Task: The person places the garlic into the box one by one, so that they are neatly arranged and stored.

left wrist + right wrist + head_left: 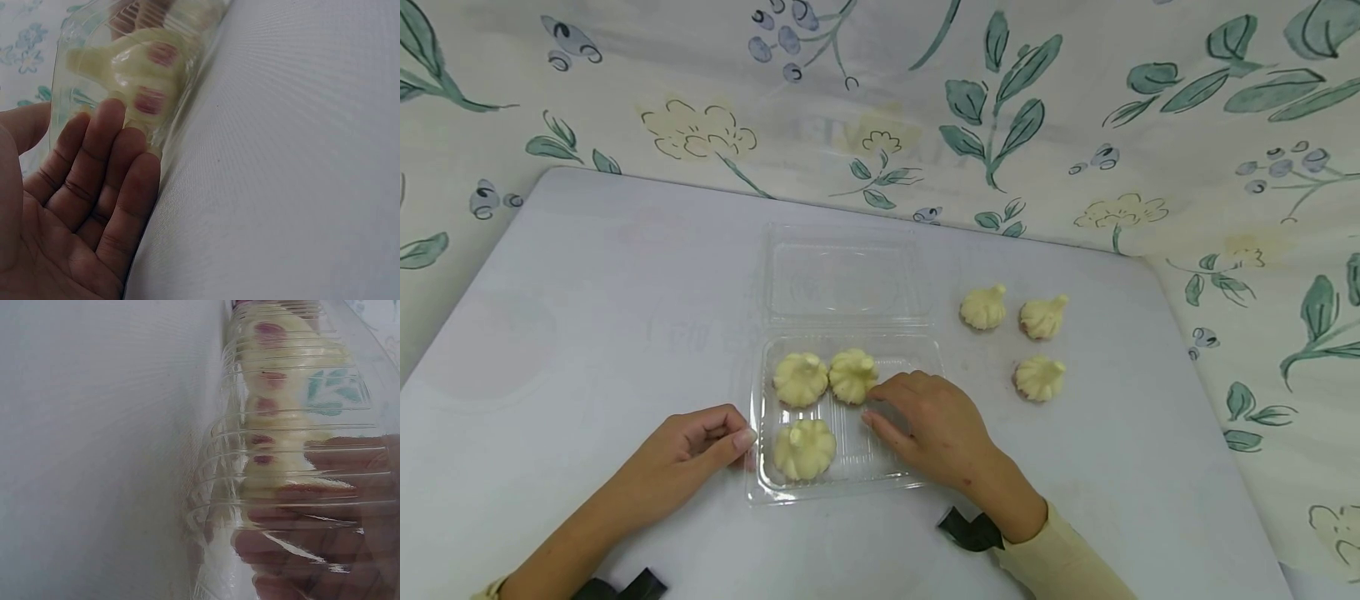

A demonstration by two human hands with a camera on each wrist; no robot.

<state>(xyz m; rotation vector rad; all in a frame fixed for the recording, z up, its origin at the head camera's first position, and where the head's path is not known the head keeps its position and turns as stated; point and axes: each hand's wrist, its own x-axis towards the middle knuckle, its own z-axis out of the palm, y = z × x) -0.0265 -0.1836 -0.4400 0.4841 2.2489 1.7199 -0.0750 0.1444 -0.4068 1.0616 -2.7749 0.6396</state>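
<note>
Three pale yellow garlic bulbs (pixel 805 450) with purple-red patches sit in the base of a clear plastic clamshell container (pixel 880 479). My left hand (pixel 688 458) is at the container's left edge, its thumb at the rim and its fingers against the outer wall; the left wrist view shows the fingers (pixel 134 194) nearly straight. Inside the container, my right hand (pixel 932 425) touches the right side of the upper middle garlic bulb (pixel 852 375), with thumb and index finger apart. Ribbed plastic partly blurs the right fingers (pixel 300 544) in the right wrist view.
Three more garlic bulbs (pixel 1041 379) stand on the white table (pixel 625 333), right of the container. The container's hinged lid (pixel 850 279) lies open towards the back. A floral cloth (pixel 880 108) hangs behind the table. Black straps (pixel 970 531) show near both wrists.
</note>
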